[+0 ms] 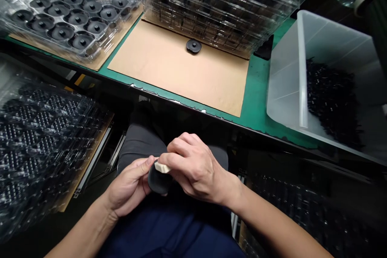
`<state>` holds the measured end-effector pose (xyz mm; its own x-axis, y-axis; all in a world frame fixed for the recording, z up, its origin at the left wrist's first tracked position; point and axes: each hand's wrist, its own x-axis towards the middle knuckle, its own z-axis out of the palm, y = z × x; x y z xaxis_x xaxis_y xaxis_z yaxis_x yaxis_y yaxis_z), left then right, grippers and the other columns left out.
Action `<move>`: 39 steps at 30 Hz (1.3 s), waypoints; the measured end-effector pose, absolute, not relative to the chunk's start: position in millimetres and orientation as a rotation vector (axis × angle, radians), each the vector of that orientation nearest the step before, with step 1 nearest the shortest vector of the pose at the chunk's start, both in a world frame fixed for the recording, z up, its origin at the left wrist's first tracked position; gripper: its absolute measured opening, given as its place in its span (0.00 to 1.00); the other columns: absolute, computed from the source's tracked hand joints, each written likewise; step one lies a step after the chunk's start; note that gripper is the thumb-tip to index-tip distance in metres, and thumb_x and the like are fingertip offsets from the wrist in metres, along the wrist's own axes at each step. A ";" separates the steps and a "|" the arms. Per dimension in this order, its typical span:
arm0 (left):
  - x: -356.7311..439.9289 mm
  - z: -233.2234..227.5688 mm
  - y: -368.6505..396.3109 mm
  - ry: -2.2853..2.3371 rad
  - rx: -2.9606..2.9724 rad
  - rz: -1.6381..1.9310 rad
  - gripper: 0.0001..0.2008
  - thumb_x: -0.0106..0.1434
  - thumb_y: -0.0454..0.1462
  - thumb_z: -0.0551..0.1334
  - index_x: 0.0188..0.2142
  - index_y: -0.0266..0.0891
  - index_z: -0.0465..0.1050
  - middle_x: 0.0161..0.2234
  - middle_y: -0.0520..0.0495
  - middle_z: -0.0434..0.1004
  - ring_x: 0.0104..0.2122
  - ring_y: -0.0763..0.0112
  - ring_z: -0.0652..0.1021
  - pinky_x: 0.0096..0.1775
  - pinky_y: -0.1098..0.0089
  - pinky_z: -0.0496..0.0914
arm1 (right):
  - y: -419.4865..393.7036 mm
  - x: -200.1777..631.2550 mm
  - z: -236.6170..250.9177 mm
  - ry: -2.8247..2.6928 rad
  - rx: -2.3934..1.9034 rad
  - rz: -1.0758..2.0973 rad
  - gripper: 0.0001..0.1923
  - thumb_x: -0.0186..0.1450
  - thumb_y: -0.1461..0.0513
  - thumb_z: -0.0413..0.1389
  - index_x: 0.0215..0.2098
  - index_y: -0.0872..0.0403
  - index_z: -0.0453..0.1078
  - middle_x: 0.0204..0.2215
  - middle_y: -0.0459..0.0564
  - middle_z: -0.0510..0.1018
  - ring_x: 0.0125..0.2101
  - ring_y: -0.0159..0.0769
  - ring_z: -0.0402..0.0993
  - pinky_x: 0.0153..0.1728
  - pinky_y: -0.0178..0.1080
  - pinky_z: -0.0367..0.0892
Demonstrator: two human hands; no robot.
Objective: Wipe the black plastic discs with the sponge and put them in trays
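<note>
My left hand (128, 189) is closed on the edge of a round black plastic part (157, 183), held above my lap with its dark face toward me. The fingers of my right hand (198, 167) are wrapped round a small cream-coloured tool (162, 167). Its blunt, angular end sticks out past the thumb side, over the top of the black part. Whether the tool has a blade I cannot tell, since the rest is hidden by the fingers. A similar black part (194, 46) with a small centre knob lies alone on the cardboard sheet (178, 74).
Clear trays (93, 50) with several black parts stand at the left of the green bench (256, 96). Behind the cardboard rises a tall stack of clear trays (220, 4). At the right a translucent bin (284, 76) holds black scraps (332, 96). More trays (45, 141) sit low left.
</note>
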<state>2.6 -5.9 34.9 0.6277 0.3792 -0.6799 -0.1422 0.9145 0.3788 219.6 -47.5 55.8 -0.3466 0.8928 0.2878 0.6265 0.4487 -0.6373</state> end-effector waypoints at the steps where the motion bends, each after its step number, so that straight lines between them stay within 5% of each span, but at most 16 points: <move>1: 3.6 33.8 -8.0 0.858 0.273 0.273 0.14 0.65 0.46 0.73 0.35 0.36 0.85 0.31 0.44 0.80 0.30 0.68 0.79 0.32 0.67 0.83 | -46.7 220.9 54.7 -2.109 -1.237 0.571 0.14 0.79 0.62 0.49 0.49 0.55 0.77 0.39 0.51 0.76 0.37 0.39 0.63 0.38 0.45 0.58; 7: 6.0 34.0 -9.2 0.832 0.199 0.250 0.14 0.65 0.47 0.74 0.44 0.40 0.86 0.36 0.43 0.81 0.33 0.65 0.82 0.34 0.59 0.84 | -42.3 221.6 48.2 -2.077 -1.063 0.599 0.11 0.79 0.61 0.52 0.47 0.51 0.77 0.42 0.50 0.78 0.40 0.38 0.67 0.41 0.44 0.61; 11: 7.6 33.8 -1.4 0.911 0.387 0.605 0.25 0.61 0.40 0.77 0.58 0.50 0.81 0.52 0.45 0.82 0.48 0.68 0.82 0.51 0.70 0.81 | -47.2 211.0 44.9 -1.698 -1.478 0.651 0.11 0.72 0.62 0.56 0.30 0.55 0.69 0.27 0.47 0.70 0.28 0.33 0.61 0.32 0.41 0.57; 15: 9.4 31.3 -2.2 0.934 0.727 0.789 0.30 0.55 0.32 0.80 0.56 0.54 0.82 0.57 0.47 0.79 0.58 0.65 0.78 0.56 0.75 0.76 | -49.8 192.9 52.7 -1.354 -1.535 1.035 0.14 0.70 0.61 0.56 0.26 0.54 0.63 0.22 0.42 0.65 0.22 0.27 0.58 0.26 0.37 0.52; 26: 9.7 47.3 1.9 0.944 0.867 1.000 0.27 0.56 0.30 0.78 0.53 0.52 0.84 0.53 0.47 0.83 0.53 0.65 0.82 0.55 0.74 0.78 | -43.7 190.5 58.2 -1.520 -1.542 0.736 0.10 0.70 0.63 0.56 0.29 0.55 0.68 0.25 0.44 0.65 0.27 0.32 0.59 0.33 0.40 0.55; 39: -16.0 44.4 -0.9 0.906 0.690 0.590 0.20 0.66 0.40 0.73 0.57 0.48 0.82 0.53 0.40 0.83 0.48 0.65 0.84 0.50 0.73 0.79 | -38.9 200.9 55.8 -1.852 -1.513 0.599 0.12 0.76 0.62 0.53 0.38 0.57 0.75 0.33 0.49 0.74 0.34 0.36 0.63 0.41 0.44 0.57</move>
